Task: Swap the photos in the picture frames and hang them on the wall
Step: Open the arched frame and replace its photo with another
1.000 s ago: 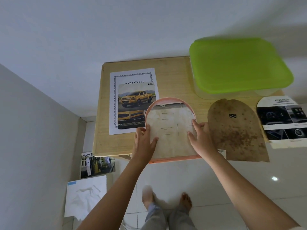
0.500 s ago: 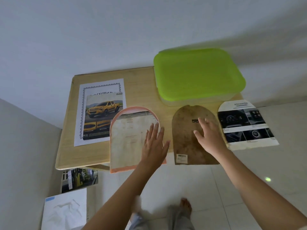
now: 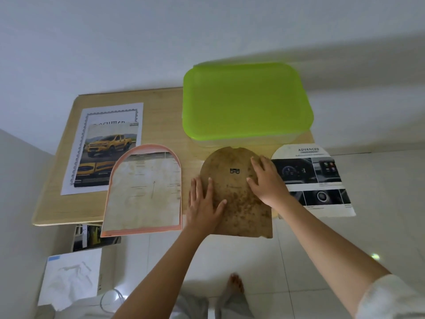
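Left hand (image 3: 203, 203) now on stained backing board (image 3: 239, 203)

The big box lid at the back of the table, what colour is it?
Bright lime green. The lid shows clearly in the head view.
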Motion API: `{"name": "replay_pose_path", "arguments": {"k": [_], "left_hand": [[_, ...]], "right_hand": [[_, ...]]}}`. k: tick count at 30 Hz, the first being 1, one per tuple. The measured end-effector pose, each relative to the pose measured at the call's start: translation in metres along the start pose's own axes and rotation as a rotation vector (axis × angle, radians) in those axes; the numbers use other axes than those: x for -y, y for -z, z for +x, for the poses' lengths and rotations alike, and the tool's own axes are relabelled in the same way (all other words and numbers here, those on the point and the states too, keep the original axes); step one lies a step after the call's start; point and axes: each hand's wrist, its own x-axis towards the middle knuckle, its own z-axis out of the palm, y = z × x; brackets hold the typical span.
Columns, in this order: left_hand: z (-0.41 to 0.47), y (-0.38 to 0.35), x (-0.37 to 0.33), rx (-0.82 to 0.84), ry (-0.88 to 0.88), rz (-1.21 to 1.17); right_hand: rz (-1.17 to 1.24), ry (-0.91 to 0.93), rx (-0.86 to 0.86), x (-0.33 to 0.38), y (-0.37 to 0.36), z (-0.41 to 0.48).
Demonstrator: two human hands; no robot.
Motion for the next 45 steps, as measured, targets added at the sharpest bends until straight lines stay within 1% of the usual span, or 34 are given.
{"name": "replay_pose_path", "arguments": {"k": [5,8,11,13,15,18,20,23,26,29,32,35,39,42,45], "left_hand": [[0.001,-0.013,0.0,-0.063,-0.003,-0.016],[0.001,-0.016,0.001,-0.102,-0.001,-0.018],[0.002,-0.018,0.001,-0.127,0.029,-0.024],[0.003,-0.019,0.0,-0.14,0.038,-0.026],[0.003,-0.02,0.0,-0.142,0.035,-0.036],[0.003,-0.017,-0.001,-0.15,0.04,-0.069],[0.002,-0.015,-0.002,-0.148,0.043,-0.104],[0.0,-0.01,-0.004,-0.124,0.05,-0.139],[0.0,-0.004,-0.012,-0.043,0.064,-0.172],[-0.002,0.008,-0.021,0.045,0.061,-0.298],[-0.012,0.03,-0.023,0.082,0.038,-0.362],[-0.023,0.057,-0.01,0.043,0.037,-0.388],[-0.031,0.087,0.042,0.036,0.068,-0.582],[-0.037,0.101,0.089,0.0,0.151,-0.633],[-0.036,0.108,0.134,-0.047,0.229,-0.677]], "right_hand": [[0.17,-0.001,-0.074,0.001,-0.003,0.004],[0.31,-0.046,-0.107,-0.001,-0.003,0.009],[0.557,-0.149,-0.142,-0.002,0.002,0.012],[0.737,-0.213,-0.134,-0.004,0.005,0.013],[0.848,-0.237,-0.119,-0.005,0.006,0.011],[0.957,-0.244,-0.131,-0.004,0.002,0.0],[1.022,-0.28,-0.147,-0.003,-0.003,-0.013],[1.139,-0.313,-0.209,0.004,-0.012,-0.037],[1.191,-0.349,-0.308,0.013,-0.013,-0.053],[1.239,-0.401,-0.405,0.022,0.0,-0.063],[1.261,-0.463,-0.456,0.03,0.009,-0.073],[1.295,-0.507,-0.446,0.043,0.005,-0.08],[1.349,-0.499,-0.381,0.087,-0.012,-0.074],[1.367,-0.461,-0.316,0.13,-0.031,-0.059],[1.284,-0.419,-0.276,0.169,-0.053,-0.04]]}}
